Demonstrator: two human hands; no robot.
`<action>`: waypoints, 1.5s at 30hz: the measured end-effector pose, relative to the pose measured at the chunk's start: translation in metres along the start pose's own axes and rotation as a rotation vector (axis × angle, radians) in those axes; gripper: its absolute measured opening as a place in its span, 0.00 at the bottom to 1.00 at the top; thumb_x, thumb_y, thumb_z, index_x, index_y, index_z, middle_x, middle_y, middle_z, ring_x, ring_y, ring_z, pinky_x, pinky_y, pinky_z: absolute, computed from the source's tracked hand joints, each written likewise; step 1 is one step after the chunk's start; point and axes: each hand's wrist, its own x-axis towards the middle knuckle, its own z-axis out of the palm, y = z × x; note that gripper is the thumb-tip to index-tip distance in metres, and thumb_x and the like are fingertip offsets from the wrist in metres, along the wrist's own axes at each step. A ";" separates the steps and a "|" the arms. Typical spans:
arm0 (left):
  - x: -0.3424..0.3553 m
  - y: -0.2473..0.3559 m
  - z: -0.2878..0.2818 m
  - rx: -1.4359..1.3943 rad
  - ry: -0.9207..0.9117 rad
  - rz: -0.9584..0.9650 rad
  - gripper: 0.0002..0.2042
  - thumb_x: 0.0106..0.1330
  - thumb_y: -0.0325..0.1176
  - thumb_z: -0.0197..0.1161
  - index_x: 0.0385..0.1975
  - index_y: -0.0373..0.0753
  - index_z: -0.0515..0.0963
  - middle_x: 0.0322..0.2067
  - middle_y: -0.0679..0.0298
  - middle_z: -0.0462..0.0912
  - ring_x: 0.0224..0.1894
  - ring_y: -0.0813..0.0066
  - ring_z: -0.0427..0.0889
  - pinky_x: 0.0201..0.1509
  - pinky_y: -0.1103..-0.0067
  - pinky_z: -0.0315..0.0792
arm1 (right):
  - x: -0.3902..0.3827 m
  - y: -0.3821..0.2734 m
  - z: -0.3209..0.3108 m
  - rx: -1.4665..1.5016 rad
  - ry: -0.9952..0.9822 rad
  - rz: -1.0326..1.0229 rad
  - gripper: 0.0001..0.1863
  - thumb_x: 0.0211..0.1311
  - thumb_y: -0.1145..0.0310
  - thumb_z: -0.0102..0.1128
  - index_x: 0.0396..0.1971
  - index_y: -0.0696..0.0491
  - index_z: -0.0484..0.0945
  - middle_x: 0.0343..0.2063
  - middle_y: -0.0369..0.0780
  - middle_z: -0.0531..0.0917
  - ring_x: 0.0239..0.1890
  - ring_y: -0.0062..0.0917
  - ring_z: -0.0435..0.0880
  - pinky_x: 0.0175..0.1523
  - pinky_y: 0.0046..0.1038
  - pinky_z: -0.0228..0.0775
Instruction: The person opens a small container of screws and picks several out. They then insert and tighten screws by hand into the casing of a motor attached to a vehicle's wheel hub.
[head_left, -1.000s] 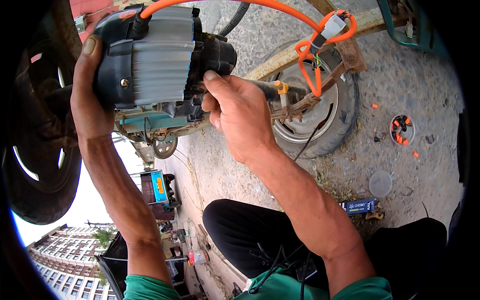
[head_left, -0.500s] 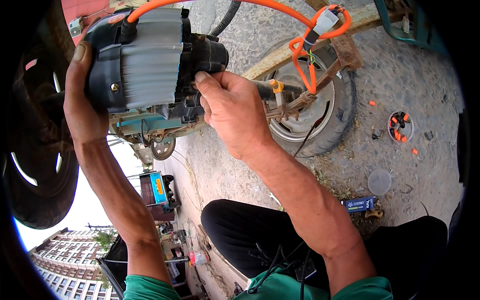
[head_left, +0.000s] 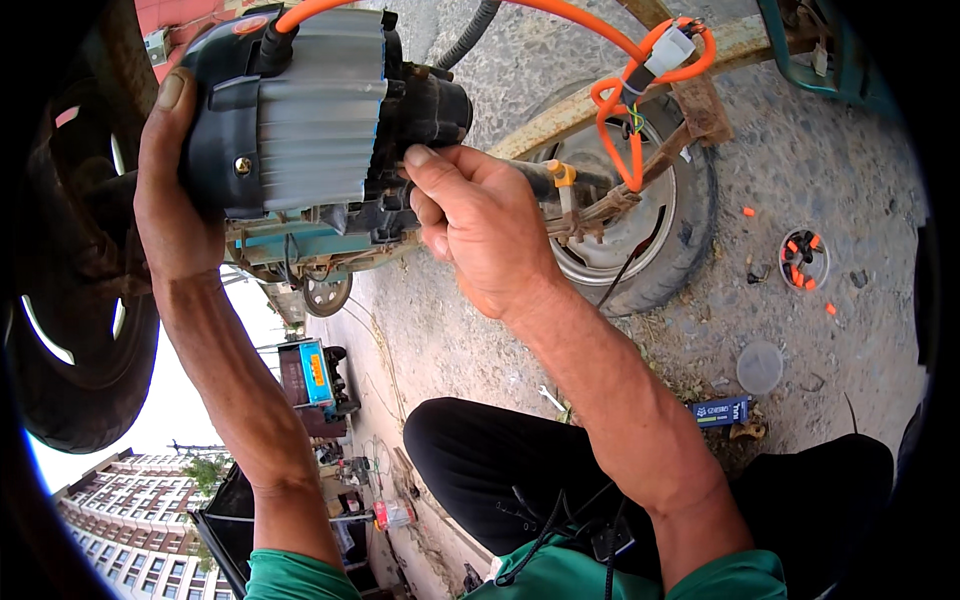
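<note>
A ribbed grey electric motor (head_left: 318, 130) with a black end cap hangs at the upper left, against a black gear housing (head_left: 432, 108). My left hand (head_left: 182, 205) is wrapped round the end cap from below, thumb up its left side. At the housing's lower edge my right hand (head_left: 490, 225) is closed in a pinch, thumb on top and fingers curled under. Whatever sits between those fingertips is hidden. A thick orange cable (head_left: 550, 12) runs from the motor to a white connector (head_left: 670, 50) at the upper right.
A rusty axle beam (head_left: 745, 42) and a wheel (head_left: 690, 215) stand beyond my right hand. On the ground lie a round tub (head_left: 822, 262) of orange and black pieces, a clear lid (head_left: 760, 367), a blue box (head_left: 720, 411) and a wrench (head_left: 551, 398). Another tyre (head_left: 75, 400) is at far left.
The motor and both my hands appear slightly farther right in the picture. More of the wrench near my knee shows. Both hands keep the same hold.
</note>
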 end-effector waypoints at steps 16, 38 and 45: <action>-0.001 -0.001 -0.003 -0.010 -0.046 -0.020 0.19 0.67 0.43 0.59 0.50 0.37 0.77 0.42 0.65 0.82 0.43 0.76 0.82 0.47 0.78 0.75 | -0.005 0.000 0.004 -0.351 0.142 -0.111 0.18 0.68 0.58 0.55 0.31 0.59 0.79 0.17 0.34 0.77 0.19 0.14 0.73 0.25 0.20 0.65; -0.002 0.000 -0.003 -0.062 -0.111 -0.025 0.18 0.68 0.43 0.59 0.50 0.38 0.77 0.42 0.66 0.82 0.43 0.77 0.82 0.48 0.79 0.74 | -0.003 0.001 0.003 -0.224 0.079 -0.079 0.17 0.68 0.58 0.57 0.30 0.59 0.77 0.15 0.33 0.75 0.18 0.13 0.70 0.23 0.18 0.61; -0.002 -0.001 0.000 -0.041 -0.057 0.013 0.18 0.68 0.43 0.58 0.50 0.38 0.77 0.42 0.66 0.82 0.44 0.77 0.82 0.49 0.79 0.74 | 0.003 0.005 -0.001 -0.100 -0.014 -0.077 0.18 0.68 0.56 0.58 0.31 0.58 0.75 0.15 0.30 0.68 0.16 0.11 0.59 0.20 0.17 0.50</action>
